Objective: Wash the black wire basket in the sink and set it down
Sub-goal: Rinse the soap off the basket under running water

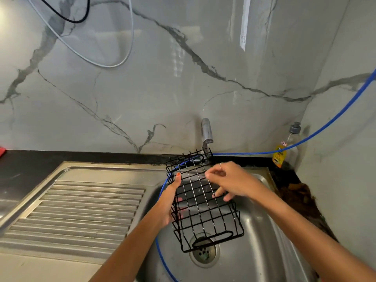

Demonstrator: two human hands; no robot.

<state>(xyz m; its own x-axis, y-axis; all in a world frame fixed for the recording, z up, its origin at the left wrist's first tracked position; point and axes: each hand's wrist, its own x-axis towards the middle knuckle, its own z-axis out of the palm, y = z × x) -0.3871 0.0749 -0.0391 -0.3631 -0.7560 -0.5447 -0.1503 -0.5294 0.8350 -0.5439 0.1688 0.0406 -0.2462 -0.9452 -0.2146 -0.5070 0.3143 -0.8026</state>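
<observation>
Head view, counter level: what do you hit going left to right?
Red object at the left edge → ribbed drainboard → left hand → black wire basket → right hand → soap bottle.

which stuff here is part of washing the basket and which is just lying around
In the job:
basket
left hand, gripping its side
right hand, fingers on the wires
sink
tap

Lying about:
soap bottle in the corner
blue hose
drainboard
white cable and black cable on the wall
</observation>
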